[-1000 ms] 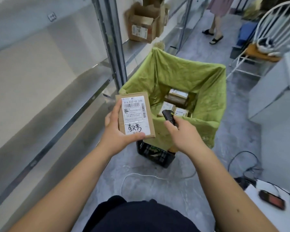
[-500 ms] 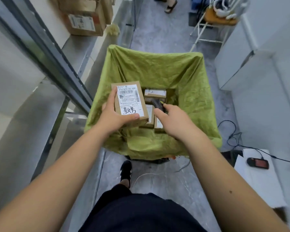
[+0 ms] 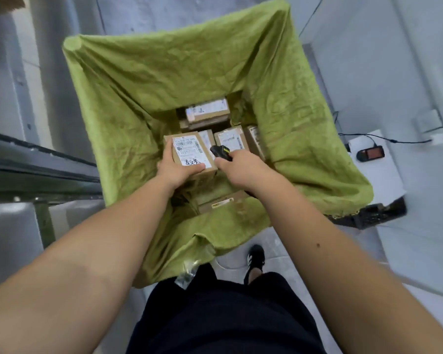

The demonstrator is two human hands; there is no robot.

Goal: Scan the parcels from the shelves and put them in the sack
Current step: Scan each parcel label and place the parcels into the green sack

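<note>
I look straight down into the open green sack (image 3: 304, 80). My left hand (image 3: 175, 169) grips a small brown parcel (image 3: 192, 154) with a white label, held low inside the sack's mouth. My right hand (image 3: 241, 169) holds a black scanner (image 3: 220, 153), its head beside the parcel's right edge. Several labelled brown parcels (image 3: 206, 112) lie at the bottom of the sack, one of them (image 3: 223, 201) near its front edge.
Metal shelving (image 3: 36, 162) runs along the left. A black crate (image 3: 374, 215) shows under the sack's right corner. A handheld device (image 3: 371, 154) with a cable lies on a white surface at right. My foot (image 3: 255, 261) stands just behind the sack.
I have stepped closer and leaned over the sack. Both hands have gone down into its mouth, the left still holding the parcel, the right still holding the scanner.
</note>
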